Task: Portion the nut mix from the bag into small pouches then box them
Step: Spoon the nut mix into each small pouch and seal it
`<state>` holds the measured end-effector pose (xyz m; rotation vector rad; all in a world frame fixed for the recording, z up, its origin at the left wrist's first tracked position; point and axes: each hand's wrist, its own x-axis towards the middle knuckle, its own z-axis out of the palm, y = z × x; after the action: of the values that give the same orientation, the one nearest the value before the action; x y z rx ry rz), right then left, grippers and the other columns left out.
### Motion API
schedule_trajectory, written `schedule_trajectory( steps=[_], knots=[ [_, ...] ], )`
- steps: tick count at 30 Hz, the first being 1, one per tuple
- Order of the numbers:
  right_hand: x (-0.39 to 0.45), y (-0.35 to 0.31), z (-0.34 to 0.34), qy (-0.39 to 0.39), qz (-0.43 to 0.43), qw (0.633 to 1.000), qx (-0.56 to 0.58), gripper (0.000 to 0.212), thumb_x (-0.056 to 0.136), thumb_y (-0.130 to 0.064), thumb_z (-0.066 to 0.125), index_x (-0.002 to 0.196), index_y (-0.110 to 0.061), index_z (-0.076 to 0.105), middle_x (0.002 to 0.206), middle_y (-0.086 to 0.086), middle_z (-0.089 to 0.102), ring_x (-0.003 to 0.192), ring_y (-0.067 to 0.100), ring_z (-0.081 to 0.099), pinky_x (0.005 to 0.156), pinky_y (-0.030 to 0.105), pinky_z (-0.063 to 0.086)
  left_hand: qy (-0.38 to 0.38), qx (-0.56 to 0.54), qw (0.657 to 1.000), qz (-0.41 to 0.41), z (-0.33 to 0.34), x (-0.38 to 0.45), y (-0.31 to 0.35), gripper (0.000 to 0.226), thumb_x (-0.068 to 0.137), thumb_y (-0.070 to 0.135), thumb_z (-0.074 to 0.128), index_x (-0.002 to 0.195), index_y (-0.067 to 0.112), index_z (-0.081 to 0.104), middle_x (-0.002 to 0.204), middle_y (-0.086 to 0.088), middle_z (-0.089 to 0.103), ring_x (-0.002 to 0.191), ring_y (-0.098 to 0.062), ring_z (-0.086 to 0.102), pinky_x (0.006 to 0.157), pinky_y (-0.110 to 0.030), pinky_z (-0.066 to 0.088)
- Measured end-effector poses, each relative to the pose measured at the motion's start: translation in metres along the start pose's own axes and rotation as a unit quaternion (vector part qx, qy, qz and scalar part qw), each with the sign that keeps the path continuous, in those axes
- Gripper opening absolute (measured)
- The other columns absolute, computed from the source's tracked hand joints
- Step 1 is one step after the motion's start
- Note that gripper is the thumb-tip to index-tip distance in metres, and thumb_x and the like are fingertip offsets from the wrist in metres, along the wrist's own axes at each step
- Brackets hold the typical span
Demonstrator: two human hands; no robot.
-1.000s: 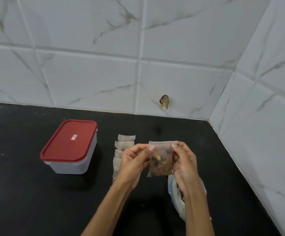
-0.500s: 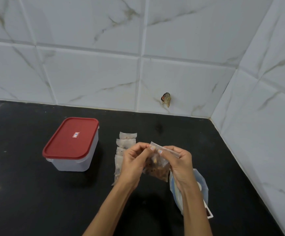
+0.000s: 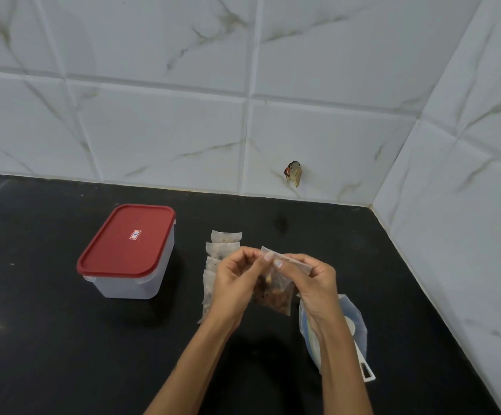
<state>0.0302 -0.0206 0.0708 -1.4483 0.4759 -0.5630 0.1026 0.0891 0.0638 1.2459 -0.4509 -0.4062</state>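
Pinching the filled pouch [image 3: 273,290] at its top edge, both hands, above the black counter [image 3: 48,339].
Left hand [image 3: 232,284] and right hand [image 3: 312,284] fingers curled on the strip. Row of pouches [image 3: 222,250] behind left hand; bag [image 3: 348,327] under right wrist; red-lidded box [image 3: 128,250] lid on, left.

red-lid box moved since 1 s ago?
No. The red-lid box sits at the same spot on the black counter, left of the pouch row; only the camera shifted slightly.
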Motion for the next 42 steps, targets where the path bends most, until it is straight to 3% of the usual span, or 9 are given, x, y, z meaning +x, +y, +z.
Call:
schedule_trajectory(
  steps=[5,9,13,17,21,27,32,37,42],
  knots=[
    [0.001,0.001,-0.003,0.014,0.015,0.998,0.058,0.01,0.08,-0.001,0.067,0.074,-0.008,0.071,0.076,0.011,0.069,0.076,0.024,0.066,0.068,0.036,0.054,0.055,-0.03,0.998,-0.026,0.0,0.002,-0.001,0.012,0.09,0.014,0.06,0.082,0.005,0.061,0.072,-0.009,0.063,0.074,-0.026,0.06,0.068,-0.038,0.054],
    [0.0,0.003,-0.002,0.014,0.009,0.999,0.041,0.014,0.082,0.0,0.065,0.07,-0.006,0.07,0.072,0.014,0.069,0.073,0.025,0.065,0.07,0.037,0.053,0.045,-0.042,0.997,-0.04,0.001,0.0,-0.002,0.006,0.086,0.005,0.064,0.085,0.007,0.059,0.074,-0.011,0.068,0.074,-0.024,0.066,0.067,-0.036,0.057],
    [-0.001,0.003,-0.002,0.012,-0.002,1.0,-0.008,0.011,0.082,-0.005,0.067,0.072,-0.01,0.072,0.073,0.007,0.072,0.072,0.016,0.069,0.064,0.025,0.054,0.034,-0.065,0.996,-0.047,0.001,-0.004,-0.003,0.033,0.081,-0.003,0.068,0.103,0.013,0.05,0.073,-0.01,0.07,0.073,-0.023,0.068,0.068,-0.034,0.057],
    [-0.001,0.004,-0.003,0.003,-0.011,1.0,-0.029,0.009,0.082,-0.005,0.068,0.075,-0.008,0.072,0.069,0.002,0.071,0.069,0.01,0.068,0.059,0.017,0.051,0.039,-0.066,0.995,-0.069,0.0,-0.004,-0.004,0.045,0.082,-0.002,0.068,0.11,0.023,0.043,0.074,-0.005,0.07,0.074,-0.016,0.069,0.071,-0.034,0.056],
    [0.001,0.007,-0.004,-0.005,-0.02,0.999,-0.046,0.008,0.081,-0.005,0.068,0.076,-0.007,0.073,0.072,0.005,0.071,0.073,0.013,0.067,0.065,0.022,0.054,0.039,-0.068,0.995,-0.069,0.0,-0.004,-0.004,0.049,0.083,-0.006,0.065,0.108,0.028,0.041,0.077,-0.011,0.062,0.075,-0.018,0.066,0.074,-0.037,0.054],
    [-0.001,0.01,-0.008,-0.031,-0.011,0.999,-0.002,0.005,0.08,0.0,0.068,0.08,-0.001,0.073,0.075,0.011,0.072,0.072,0.018,0.07,0.063,0.022,0.054,0.005,-0.054,0.995,-0.081,-0.016,0.002,-0.004,0.056,0.081,-0.008,0.065,0.113,0.032,0.041,0.061,-0.001,0.063,0.069,-0.017,0.067,0.074,-0.039,0.052],
    [-0.003,0.024,-0.002,-0.061,0.027,0.997,-0.027,0.008,0.084,-0.003,0.066,0.082,-0.004,0.074,0.083,0.012,0.072,0.081,0.024,0.071,0.069,0.032,0.058,0.027,-0.037,0.993,-0.111,-0.038,0.0,-0.013,0.061,0.08,-0.008,0.065,0.115,0.035,0.041,0.071,-0.006,0.064,0.08,-0.025,0.065,0.067,-0.039,0.052],
    [-0.005,0.041,0.011,-0.085,0.078,0.992,-0.042,0.012,0.089,-0.003,0.061,0.085,-0.002,0.073,0.084,0.012,0.073,0.08,0.022,0.071,0.068,0.028,0.058,0.065,-0.007,0.984,-0.167,-0.064,-0.005,-0.021,0.05,0.085,-0.007,0.06,0.115,0.028,0.04,0.089,-0.011,0.069,0.074,-0.022,0.07,0.058,-0.035,0.054],
    [-0.006,0.065,0.029,-0.094,0.106,0.984,-0.106,0.02,0.093,-0.005,0.053,0.085,-0.002,0.072,0.08,0.011,0.073,0.076,0.021,0.071,0.07,0.032,0.058,0.102,0.057,0.967,-0.224,-0.084,-0.012,-0.033,0.024,0.089,0.0,0.059,0.106,0.015,0.05,0.099,-0.014,0.067,0.084,-0.024,0.068,0.068,-0.035,0.055]
  ],
)
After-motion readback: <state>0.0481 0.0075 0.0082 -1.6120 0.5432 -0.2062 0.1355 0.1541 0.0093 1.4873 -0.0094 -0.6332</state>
